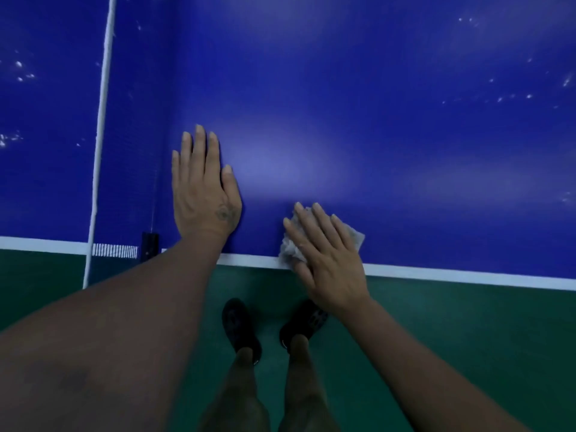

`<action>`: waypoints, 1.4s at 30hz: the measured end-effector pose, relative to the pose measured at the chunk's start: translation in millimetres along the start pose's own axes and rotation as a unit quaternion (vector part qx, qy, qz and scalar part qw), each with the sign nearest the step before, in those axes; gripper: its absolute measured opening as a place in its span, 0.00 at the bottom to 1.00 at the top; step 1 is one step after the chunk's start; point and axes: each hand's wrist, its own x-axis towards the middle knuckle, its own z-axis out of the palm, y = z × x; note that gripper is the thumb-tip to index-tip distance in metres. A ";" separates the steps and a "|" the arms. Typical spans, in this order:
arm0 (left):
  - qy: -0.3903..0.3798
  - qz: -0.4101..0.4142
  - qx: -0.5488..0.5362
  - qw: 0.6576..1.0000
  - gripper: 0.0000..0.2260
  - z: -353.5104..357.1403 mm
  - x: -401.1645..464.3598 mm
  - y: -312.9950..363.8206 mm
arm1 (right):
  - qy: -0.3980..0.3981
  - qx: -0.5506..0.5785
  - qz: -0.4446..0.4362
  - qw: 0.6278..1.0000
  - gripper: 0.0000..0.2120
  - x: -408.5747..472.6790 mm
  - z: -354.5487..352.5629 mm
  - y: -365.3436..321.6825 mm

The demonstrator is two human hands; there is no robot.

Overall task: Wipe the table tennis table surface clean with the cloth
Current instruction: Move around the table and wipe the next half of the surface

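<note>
I observe the left hand [204, 188] pressed flat on the blue surface [374, 120] near its near edge, fingers [199, 145] spread and released, grasping nothing. The right hand [327, 254] lies palm-down on the crumpled grey cloth [353, 236], fingers extended over it, pressing rather than clenching. The cloth sits at the near edge, overlapping the white border line [436, 274]. The net [99, 135] stands to the left. Pale specks mark the far right of the surface.
</note>
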 end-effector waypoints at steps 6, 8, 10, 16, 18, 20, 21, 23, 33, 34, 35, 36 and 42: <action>-0.037 0.055 0.031 0.997 0.30 -7.8 -7.4 -11.6 | 0.074 -0.013 0.163 0.984 0.26 31.0 -14.6 47.0; -0.038 0.062 0.051 0.996 0.31 -7.8 -9.6 -15.0 | 0.100 -0.030 0.232 0.967 0.28 50.7 -12.9 48.7; -0.032 0.055 0.057 0.996 0.31 -6.8 -9.8 -15.3 | 0.120 -0.044 0.268 0.955 0.28 73.8 -5.7 36.2; -0.038 0.054 0.063 0.996 0.31 -5.4 -7.3 -15.3 | 0.074 -0.017 0.078 0.994 0.28 66.3 23.5 -35.7; -0.038 0.054 0.061 0.996 0.31 -5.6 -6.8 -15.9 | 0.037 -0.014 0.022 0.999 0.29 27.8 24.6 -47.7; -0.039 0.053 0.061 0.996 0.31 -5.6 -7.6 -15.7 | 0.002 -0.006 0.011 1.000 0.30 -3.5 19.7 -42.4; -0.041 0.052 0.060 0.996 0.31 -5.7 -7.1 -15.2 | -0.006 -0.005 0.018 1.000 0.30 -8.8 15.1 -33.6; -0.045 0.052 0.063 0.996 0.31 -5.6 -6.3 -14.4 | 0.016 -0.009 0.059 0.998 0.29 1.5 8.3 -10.7; -0.048 0.055 0.059 0.996 0.31 -2.3 -4.7 -17.1 | 0.129 -0.048 0.183 0.974 0.27 159.7 13.2 4.0; -0.046 0.057 0.053 0.996 0.31 -2.4 -4.9 -17.7 | 0.111 -0.040 0.142 0.983 0.27 144.4 18.5 -10.5; -0.045 0.059 0.050 0.996 0.30 -2.2 -5.0 -18.4 | 0.091 -0.027 0.108 0.990 0.27 124.0 22.2 -23.6; -0.043 0.060 0.050 0.996 0.30 -1.7 -4.9 -18.7 | 0.071 -0.017 0.084 0.994 0.28 100.9 25.3 -33.9; -0.041 0.060 0.048 0.996 0.31 -1.3 -5.4 -18.9 | 0.000 -0.019 0.033 0.999 0.30 10.1 23.2 -39.9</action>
